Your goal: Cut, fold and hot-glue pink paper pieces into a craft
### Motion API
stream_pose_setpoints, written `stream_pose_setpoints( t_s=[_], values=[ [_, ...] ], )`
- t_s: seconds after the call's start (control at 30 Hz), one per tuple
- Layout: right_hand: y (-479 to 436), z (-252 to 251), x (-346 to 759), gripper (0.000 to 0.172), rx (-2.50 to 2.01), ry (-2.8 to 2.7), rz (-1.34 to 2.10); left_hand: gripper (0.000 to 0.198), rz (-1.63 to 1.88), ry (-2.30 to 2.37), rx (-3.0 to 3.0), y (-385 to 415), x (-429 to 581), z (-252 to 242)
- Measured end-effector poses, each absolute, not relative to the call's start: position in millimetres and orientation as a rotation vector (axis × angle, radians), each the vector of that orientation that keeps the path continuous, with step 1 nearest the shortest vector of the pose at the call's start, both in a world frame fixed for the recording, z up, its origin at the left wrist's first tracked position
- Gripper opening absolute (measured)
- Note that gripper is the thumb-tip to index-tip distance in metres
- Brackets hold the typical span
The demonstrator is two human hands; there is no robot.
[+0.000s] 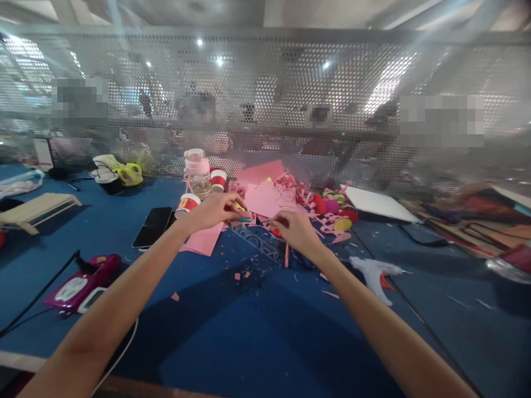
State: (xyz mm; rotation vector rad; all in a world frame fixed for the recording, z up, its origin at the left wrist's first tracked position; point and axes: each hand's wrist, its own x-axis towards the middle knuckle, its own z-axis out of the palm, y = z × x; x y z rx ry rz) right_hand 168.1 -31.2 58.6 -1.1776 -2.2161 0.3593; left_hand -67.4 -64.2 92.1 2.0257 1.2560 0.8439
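Note:
My left hand point(219, 211) is closed in a pinch near the middle of the table, with a small teal piece point(244, 219) at its fingertips. What else it holds is too small to tell. My right hand point(296, 231) is also pinched, a short gap away, over something I cannot make out. Just behind both hands lies a pink paper sheet point(263, 200) with circles drawn on it. Pink paper scraps point(307, 193) are heaped around it. Below the hands a clear ruler with cut-out shapes point(257, 243) lies flat, partly hidden. Another pink sheet point(205, 240) is under my left wrist.
To the left are a black phone point(153, 228), a paper cup point(187, 204), a clear bottle point(198, 177) and a purple device point(83, 282). A white glue gun point(376, 276) lies right, below a white board point(379, 204). A perforated metal screen point(265, 110) stands behind.

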Motion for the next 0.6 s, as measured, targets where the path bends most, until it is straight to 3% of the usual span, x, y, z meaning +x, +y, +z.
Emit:
stream_pose_setpoints(
  t_s=[0.1, 0.13, 0.23, 0.3, 0.33, 0.47, 0.6],
  values=[
    [-31, 57, 171, 0.015, -1.178, -2.2, 0.369, 0.023, 0.92, 1.254, 1.98, -65, -72, 95],
    [-33, 57, 171, 0.027, -1.15, -2.208, 0.403, 0.025, 0.933, 1.244, 1.935, -65, -72, 95],
    [-46, 56, 163, 0.087, -1.004, -2.239, 0.587, 0.03, 0.83, 1.192, 1.826, -66, -66, 90],
    [-55, 52, 155, 0.096, -0.911, -2.208, 0.691, 0.032, 0.742, 1.137, 1.783, -67, -59, 84],
    [-58, 50, 151, 0.089, -0.873, -2.183, 0.751, 0.033, 0.725, 1.103, 1.76, -67, -55, 81],
    [-61, 43, 141, 0.02, -0.836, -2.047, 1.161, 0.031, 0.748, 1.019, 1.72, -66, -50, 78],
    [-53, 51, 147, 0.015, -1.095, -1.883, 1.292, 0.04, 0.786, 1.57, 1.895, -63, -65, 79]
  ],
)
